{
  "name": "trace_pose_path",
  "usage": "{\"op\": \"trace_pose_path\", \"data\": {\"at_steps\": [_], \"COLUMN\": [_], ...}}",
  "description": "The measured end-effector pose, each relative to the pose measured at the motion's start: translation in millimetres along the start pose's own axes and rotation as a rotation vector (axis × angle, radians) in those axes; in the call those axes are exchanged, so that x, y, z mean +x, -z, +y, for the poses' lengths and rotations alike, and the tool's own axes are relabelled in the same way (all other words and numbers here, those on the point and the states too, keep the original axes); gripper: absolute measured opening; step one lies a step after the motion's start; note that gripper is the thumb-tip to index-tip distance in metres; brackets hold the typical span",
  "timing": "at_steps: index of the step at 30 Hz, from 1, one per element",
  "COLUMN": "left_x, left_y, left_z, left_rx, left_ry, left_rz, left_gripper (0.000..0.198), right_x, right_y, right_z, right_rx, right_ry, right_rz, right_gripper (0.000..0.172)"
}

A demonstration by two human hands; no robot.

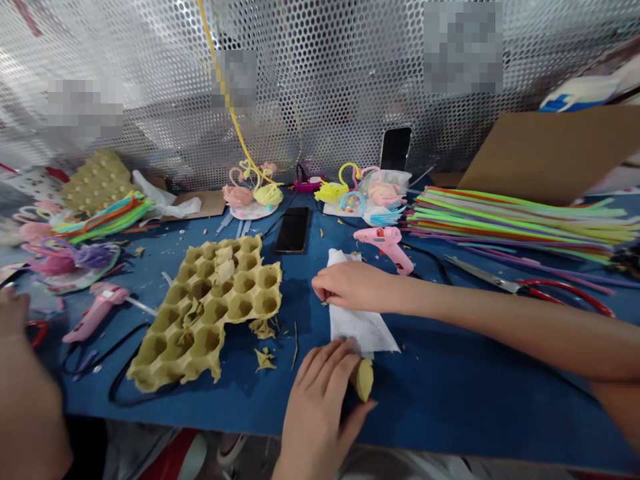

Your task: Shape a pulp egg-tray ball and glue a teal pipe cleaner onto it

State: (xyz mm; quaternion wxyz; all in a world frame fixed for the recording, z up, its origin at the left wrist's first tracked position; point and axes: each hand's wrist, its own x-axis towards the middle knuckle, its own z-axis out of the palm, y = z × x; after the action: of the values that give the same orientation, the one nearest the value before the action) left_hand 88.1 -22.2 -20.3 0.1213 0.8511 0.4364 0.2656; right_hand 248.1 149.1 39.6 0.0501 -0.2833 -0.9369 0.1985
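L hand is half-curled round the carton bit, best held softly so it won't squash, w/ R hand bent over the napkin, can't tell if holding anything.

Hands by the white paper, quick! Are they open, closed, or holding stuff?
Left hand: curled around a small yellowish piece.
Right hand: fingers curled, over the white paper; can't tell whether its grip holds anything.

The left hand grips a carton piece near a tissue, with the right hand over the tissue. An egg tray lies left of them; a glue gun and scissors lie beyond the right forearm.
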Motion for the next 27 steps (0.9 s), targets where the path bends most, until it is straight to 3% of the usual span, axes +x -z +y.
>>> {"op": "trace_pose_path", "data": {"at_steps": [7,12,18,23,27], "left_x": [-0.3,-0.7,-3.8,-6.2,-6.8], "left_y": [0.3,0.1,3.9,5.0,4.9], "left_z": [0.9,0.6,1.2,2.4,1.8], "left_rx": [-0.003,-0.003,-0.134,-0.182,-0.196], "left_ry": [0.000,-0.001,-0.062,-0.029,-0.016], "left_rz": [0.008,0.022,0.119,0.123,0.117], "left_gripper": [0.040,0.039,0.040,0.038,0.040], "right_x": [18.0,19.1,4.4,19.3,23.4], "right_y": [1.3,6.6,6.8,-15.1,-11.6], "right_z": [-20.8,-36.7,-35.1,-48.6,-49.5], "right_rx": [0.322,0.167,0.050,-0.062,-0.027], "right_ry": [0.174,0.211,0.382,0.479,0.476], "right_rz": [0.039,0.031,-0.295,-0.189,-0.140], "right_gripper": [0.015,0.021,0.018,0.032,0.038]}}
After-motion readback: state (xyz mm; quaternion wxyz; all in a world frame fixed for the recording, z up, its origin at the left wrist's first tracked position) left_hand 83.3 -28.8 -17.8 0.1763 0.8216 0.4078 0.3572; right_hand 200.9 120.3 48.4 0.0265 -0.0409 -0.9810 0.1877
